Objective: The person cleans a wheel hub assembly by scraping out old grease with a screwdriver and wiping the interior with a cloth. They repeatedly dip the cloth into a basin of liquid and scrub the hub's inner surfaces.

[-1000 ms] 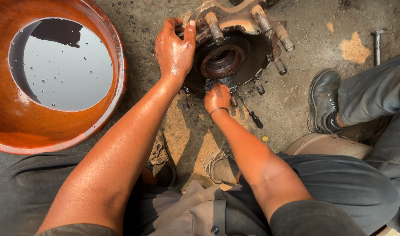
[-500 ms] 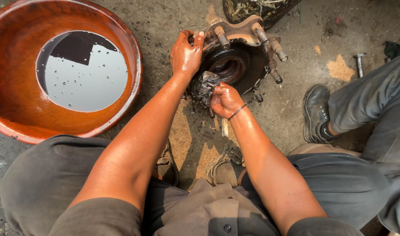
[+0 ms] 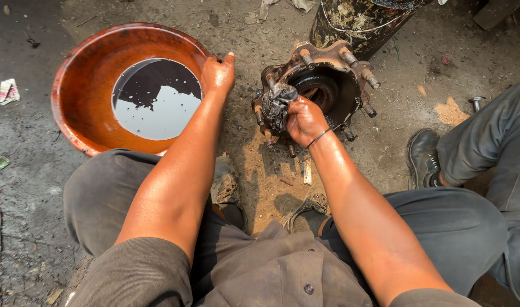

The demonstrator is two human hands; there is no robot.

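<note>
Left hand [image 3: 217, 74] outstretched, fingers together; right hand [image 3: 304, 120] fisted, both forearms extended forward.

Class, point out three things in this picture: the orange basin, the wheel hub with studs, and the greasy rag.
orange basin [image 3: 78, 108], head view, on its bare inner wall at the left.
wheel hub [image 3: 333, 59], head view, on its upper flange between studs.
greasy rag [image 3: 278, 101], head view, on the bunched cloth above the right hand [image 3: 305, 120].

I see a dirty, oil-stained ground [image 3: 32, 187] of grey dirt, sunlit, with sandy patches [image 3: 453, 111] and paper scraps [image 3: 9, 91].
</note>
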